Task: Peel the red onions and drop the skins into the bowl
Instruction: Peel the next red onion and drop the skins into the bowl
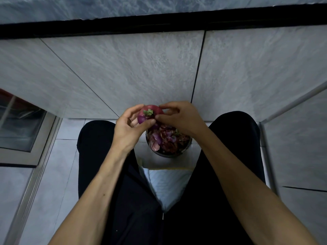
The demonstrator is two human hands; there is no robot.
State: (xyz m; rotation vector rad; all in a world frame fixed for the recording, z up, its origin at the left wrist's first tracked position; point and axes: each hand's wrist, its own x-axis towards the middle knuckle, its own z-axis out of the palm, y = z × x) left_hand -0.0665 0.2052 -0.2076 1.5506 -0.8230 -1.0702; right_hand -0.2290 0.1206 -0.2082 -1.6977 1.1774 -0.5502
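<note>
A red onion (144, 112) with a small green sprout at its top is held above the far edge of a dark bowl (185, 150). My left hand (128, 129) grips the onion from the left, thumb under it. My right hand (178, 116) curls over the onion's right side, its thumb and fingertips pinching at the skin near the sprout. The bowl stands on the floor between my knees and is filled with several purple and reddish onion skins (166, 138).
My legs in dark trousers (99, 147) flank the bowl. A white cushion (168, 183) lies between them, just behind the bowl. Grey tiled wall panels (141, 71) rise in front; a metal-framed glass door (23, 128) is at the left.
</note>
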